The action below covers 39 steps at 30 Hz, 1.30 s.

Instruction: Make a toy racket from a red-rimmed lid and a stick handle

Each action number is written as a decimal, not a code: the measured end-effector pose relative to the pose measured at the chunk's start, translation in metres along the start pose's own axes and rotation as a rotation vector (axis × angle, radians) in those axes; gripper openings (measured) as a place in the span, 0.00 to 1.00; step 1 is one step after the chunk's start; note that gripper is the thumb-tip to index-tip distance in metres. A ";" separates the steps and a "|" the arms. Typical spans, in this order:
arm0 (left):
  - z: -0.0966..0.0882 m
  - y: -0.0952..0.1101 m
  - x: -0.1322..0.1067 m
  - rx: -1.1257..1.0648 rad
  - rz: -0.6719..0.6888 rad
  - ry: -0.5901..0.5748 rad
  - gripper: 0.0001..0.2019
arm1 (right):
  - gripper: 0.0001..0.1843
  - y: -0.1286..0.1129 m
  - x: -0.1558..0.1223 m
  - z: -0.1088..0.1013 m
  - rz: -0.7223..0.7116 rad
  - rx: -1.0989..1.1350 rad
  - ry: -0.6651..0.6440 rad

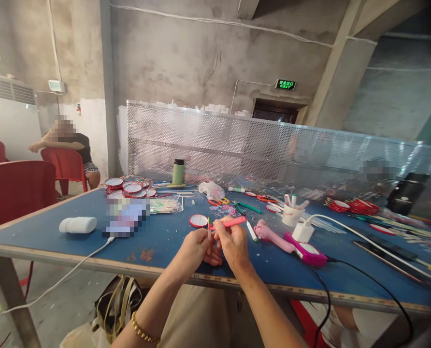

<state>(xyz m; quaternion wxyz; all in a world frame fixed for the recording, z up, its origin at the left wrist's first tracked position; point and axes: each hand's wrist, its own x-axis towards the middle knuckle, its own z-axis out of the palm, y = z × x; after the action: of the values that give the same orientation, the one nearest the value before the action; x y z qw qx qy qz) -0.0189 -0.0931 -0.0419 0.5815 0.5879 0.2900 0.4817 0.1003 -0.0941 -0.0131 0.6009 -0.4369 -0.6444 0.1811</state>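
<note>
Both hands meet over the near edge of the blue table point(56, 232). My right hand point(233, 244) is closed around a pink-red marker pen point(232, 223), which points left and slightly down. My left hand point(197, 246) pinches a thin pale stick point(208, 237) upright against the pen's tip; a gold bead bracelet point(143, 331) is on that wrist. Just beyond the hands lies a small round red-rimmed mirror point(198, 221).
On the table are stacks of red-rimmed mirrors point(130, 187), a green flask point(178, 172), a white bottle point(78, 224), a cup of pens point(292, 212), a white charger point(303, 231), a pink device point(306, 251), scissors and cables. A perforated metal screen point(273, 150) backs it. A person sits on a red chair point(65, 164) at left.
</note>
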 end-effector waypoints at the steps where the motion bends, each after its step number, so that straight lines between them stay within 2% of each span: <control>1: 0.000 0.000 0.000 -0.002 0.000 0.000 0.17 | 0.17 0.000 0.000 0.000 0.004 0.005 -0.004; 12: -0.001 0.000 0.000 0.022 0.028 -0.002 0.15 | 0.18 0.000 -0.002 0.001 -0.007 0.042 0.020; 23: 0.000 0.005 -0.003 0.026 0.007 0.003 0.17 | 0.17 -0.001 -0.001 0.001 -0.023 0.035 -0.011; 30: 0.000 0.003 -0.002 0.008 -0.018 -0.014 0.17 | 0.18 0.000 0.000 0.001 0.006 0.039 0.065; 39: 0.000 0.003 -0.002 0.027 0.009 -0.004 0.19 | 0.18 0.001 0.000 0.001 -0.036 -0.006 0.050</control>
<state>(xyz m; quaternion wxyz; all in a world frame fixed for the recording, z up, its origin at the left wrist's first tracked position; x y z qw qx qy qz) -0.0202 -0.0957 -0.0398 0.5722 0.5979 0.2926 0.4791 0.0995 -0.0934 -0.0140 0.6188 -0.4311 -0.6376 0.1573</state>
